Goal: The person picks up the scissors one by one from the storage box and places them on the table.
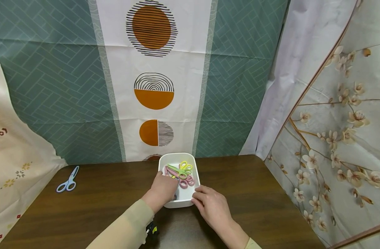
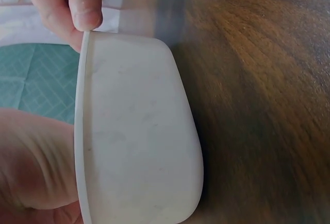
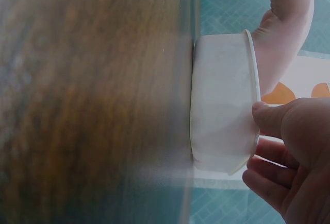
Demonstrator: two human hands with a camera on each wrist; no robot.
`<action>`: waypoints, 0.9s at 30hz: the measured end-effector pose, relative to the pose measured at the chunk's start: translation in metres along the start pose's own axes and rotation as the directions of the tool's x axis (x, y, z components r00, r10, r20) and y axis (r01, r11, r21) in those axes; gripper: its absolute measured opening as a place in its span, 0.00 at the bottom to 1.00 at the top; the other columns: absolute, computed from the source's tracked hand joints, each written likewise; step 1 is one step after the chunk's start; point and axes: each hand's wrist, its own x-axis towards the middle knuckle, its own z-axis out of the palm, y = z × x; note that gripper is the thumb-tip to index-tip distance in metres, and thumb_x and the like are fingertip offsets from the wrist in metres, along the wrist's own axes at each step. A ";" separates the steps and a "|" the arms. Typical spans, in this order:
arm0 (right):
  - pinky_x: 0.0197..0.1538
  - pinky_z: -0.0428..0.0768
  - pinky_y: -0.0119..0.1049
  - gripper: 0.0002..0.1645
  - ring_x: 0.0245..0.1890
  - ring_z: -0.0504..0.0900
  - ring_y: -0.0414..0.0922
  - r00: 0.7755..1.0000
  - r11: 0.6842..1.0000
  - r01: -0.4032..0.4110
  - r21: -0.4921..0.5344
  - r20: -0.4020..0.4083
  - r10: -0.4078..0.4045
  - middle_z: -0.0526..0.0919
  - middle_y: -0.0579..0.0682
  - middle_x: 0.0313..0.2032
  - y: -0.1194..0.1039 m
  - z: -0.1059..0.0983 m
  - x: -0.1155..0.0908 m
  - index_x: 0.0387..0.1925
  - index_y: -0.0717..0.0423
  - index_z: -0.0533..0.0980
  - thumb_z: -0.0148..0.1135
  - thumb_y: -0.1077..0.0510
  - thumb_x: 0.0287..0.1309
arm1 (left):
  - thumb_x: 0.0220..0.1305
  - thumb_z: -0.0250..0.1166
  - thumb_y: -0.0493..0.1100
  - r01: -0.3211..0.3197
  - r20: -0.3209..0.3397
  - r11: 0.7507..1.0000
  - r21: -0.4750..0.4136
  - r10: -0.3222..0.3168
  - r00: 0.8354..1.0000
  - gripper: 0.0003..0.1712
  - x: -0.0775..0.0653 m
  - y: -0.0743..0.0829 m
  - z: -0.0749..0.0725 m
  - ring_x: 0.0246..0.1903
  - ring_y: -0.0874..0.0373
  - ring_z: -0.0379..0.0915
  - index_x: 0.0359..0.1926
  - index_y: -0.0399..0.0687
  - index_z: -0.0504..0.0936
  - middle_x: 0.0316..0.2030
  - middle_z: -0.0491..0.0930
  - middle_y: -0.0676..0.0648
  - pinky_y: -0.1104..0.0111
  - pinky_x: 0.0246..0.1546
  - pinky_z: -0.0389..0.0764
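The cream-sleeved left forearm (image 1: 124, 224) slants up from the bottom edge to a bare left hand (image 1: 164, 189) at lower centre, fingertips hidden. Right of it, the bare right hand (image 1: 212, 206) angles up-left, thumb (image 3: 269, 117) opposing bent fingers (image 3: 268, 175) in a pinch.

Left grip (image 1: 164, 187) hides its fingertips; right sleeve (image 1: 252, 245) is cropped.

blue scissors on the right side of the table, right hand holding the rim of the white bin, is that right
Wrong side: the head view shows the blue scissors on the left side of the table. The right hand is holding the rim of the white bin.
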 end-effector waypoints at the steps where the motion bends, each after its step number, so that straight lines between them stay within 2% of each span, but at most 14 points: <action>1: 0.47 0.89 0.44 0.05 0.48 0.89 0.43 1.000 1.000 0.001 -0.001 0.000 -0.001 0.90 0.44 0.48 0.000 0.000 0.000 0.38 0.44 0.90 0.81 0.51 0.65 | 0.60 0.83 0.46 0.004 0.003 1.000 -0.001 -0.004 1.000 0.12 0.000 0.000 0.000 0.33 0.50 0.84 0.39 0.48 0.90 0.31 0.90 0.47 0.44 0.67 0.74; 8: 0.47 0.89 0.45 0.05 0.48 0.89 0.44 1.000 1.000 0.000 0.006 0.003 0.000 0.90 0.45 0.48 0.000 -0.001 0.000 0.38 0.44 0.91 0.81 0.51 0.64 | 0.60 0.79 0.44 0.039 0.009 0.999 0.005 -0.039 0.999 0.10 0.003 0.003 0.001 0.36 0.47 0.86 0.41 0.48 0.90 0.34 0.91 0.45 0.45 0.67 0.73; 14: 0.47 0.89 0.45 0.05 0.48 0.89 0.44 1.000 1.000 0.005 0.004 -0.005 -0.005 0.90 0.45 0.48 -0.001 0.000 0.000 0.39 0.44 0.91 0.82 0.52 0.63 | 0.58 0.78 0.43 0.068 0.003 0.997 -0.024 -0.068 0.998 0.18 0.004 0.002 0.002 0.39 0.45 0.88 0.49 0.47 0.90 0.37 0.92 0.44 0.46 0.68 0.71; 20: 0.47 0.89 0.45 0.05 0.49 0.89 0.44 1.000 1.000 0.013 -0.004 -0.009 -0.013 0.90 0.45 0.48 -0.002 0.000 0.000 0.39 0.44 0.91 0.82 0.52 0.63 | 0.54 0.81 0.45 0.098 0.014 0.990 -0.097 -0.097 0.995 0.18 0.005 -0.001 0.003 0.40 0.43 0.88 0.44 0.47 0.88 0.36 0.91 0.44 0.43 0.73 0.67; 24: 0.47 0.89 0.45 0.06 0.49 0.89 0.44 1.000 1.000 0.014 -0.005 -0.018 -0.014 0.90 0.45 0.48 -0.002 -0.001 0.000 0.38 0.45 0.91 0.83 0.53 0.62 | 0.53 0.82 0.46 0.124 0.043 0.981 -0.150 -0.119 0.992 0.16 0.006 -0.002 -0.003 0.34 0.45 0.83 0.39 0.47 0.87 0.30 0.88 0.47 0.38 0.72 0.64; 27: 0.47 0.89 0.45 0.06 0.48 0.89 0.44 1.000 1.000 0.008 -0.005 -0.017 -0.008 0.90 0.45 0.48 -0.002 -0.001 0.000 0.38 0.46 0.91 0.83 0.54 0.62 | 0.54 0.82 0.46 0.158 0.079 0.971 -0.179 -0.146 0.986 0.14 0.006 -0.003 -0.012 0.30 0.48 0.79 0.34 0.49 0.85 0.28 0.85 0.49 0.38 0.69 0.64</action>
